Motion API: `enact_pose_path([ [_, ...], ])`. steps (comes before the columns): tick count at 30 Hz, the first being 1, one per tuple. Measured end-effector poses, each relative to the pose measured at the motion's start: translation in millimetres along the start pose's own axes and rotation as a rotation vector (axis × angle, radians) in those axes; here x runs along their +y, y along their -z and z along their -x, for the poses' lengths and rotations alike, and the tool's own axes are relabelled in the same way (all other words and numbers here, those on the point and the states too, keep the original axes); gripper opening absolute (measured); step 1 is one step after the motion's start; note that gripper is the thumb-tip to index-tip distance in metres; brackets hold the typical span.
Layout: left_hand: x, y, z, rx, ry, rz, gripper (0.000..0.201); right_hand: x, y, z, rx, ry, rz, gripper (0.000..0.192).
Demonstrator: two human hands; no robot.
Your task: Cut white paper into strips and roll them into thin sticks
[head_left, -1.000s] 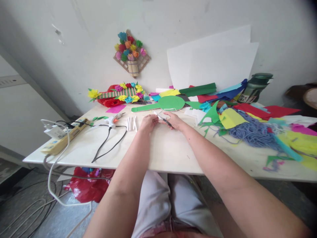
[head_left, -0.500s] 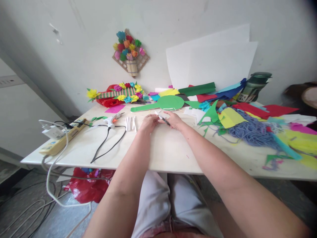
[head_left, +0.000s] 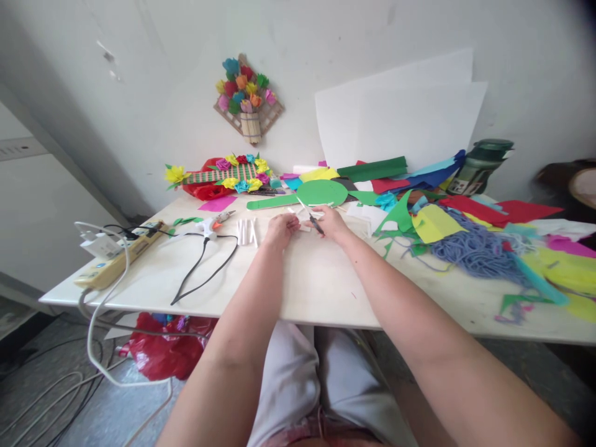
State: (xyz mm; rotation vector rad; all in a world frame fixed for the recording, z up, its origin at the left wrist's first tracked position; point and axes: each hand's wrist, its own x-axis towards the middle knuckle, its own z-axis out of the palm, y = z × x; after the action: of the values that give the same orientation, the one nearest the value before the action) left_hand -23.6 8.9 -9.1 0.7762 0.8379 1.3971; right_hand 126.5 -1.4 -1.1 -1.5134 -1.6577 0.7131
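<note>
My right hand (head_left: 329,223) is closed around a pair of scissors (head_left: 316,225) with dark handles, their thin blades pointing up and left towards the green cutout. Close on its left, my left hand (head_left: 282,230) pinches a small white strip (head_left: 303,227) at its fingertips, partly hidden by the fingers. Just beyond both hands lies a green guitar-shaped cutout (head_left: 321,191) with a long neck to the left. Several short white sticks (head_left: 246,232) are lined up on the table left of my left hand.
A white glue gun (head_left: 208,228) with a black cord and a power strip (head_left: 116,256) occupy the table's left side. A flower-trimmed guitar model (head_left: 223,177) stands behind. Coloured paper (head_left: 435,223), blue yarn (head_left: 479,248) and a dark bottle (head_left: 479,167) crowd the right.
The scissors have swung more upright, their blades now reaching over the cutout's lower edge. My right hand has shifted slightly, while my left hand stays nearly in place.
</note>
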Motion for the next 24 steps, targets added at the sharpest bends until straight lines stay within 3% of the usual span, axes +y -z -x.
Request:
enact_pose_path([
  [5, 2.6, 1.4, 1.9, -0.026, -0.037, -0.011, 0.011, 4.9, 20.3, -4.6, 0.238, 0.019, 0.077, 0.040],
  [9, 6.2, 1.5, 2.3, 0.015, -0.069, -0.037, 0.016, 4.5, 35.2, -1.6, 0.311, 0.006, 0.254, 0.035],
  [16, 7.9, 1.6, 4.0, 0.070, -0.128, -0.116, 0.021, -0.3, 41.4, 4.4, 0.156, 0.053, 0.643, 0.036],
  [20, 6.1, 3.7, 3.8, 0.010, -0.147, -0.137, 0.026, -5.5, 39.0, 5.9, 0.057, 0.014, 0.790, 0.037],
  [24, 5.2, 4.3, 3.7, -0.083, -0.156, -0.121, 0.030, -9.5, 38.9, 9.1, -0.033, -0.009, 0.795, 0.028],
])
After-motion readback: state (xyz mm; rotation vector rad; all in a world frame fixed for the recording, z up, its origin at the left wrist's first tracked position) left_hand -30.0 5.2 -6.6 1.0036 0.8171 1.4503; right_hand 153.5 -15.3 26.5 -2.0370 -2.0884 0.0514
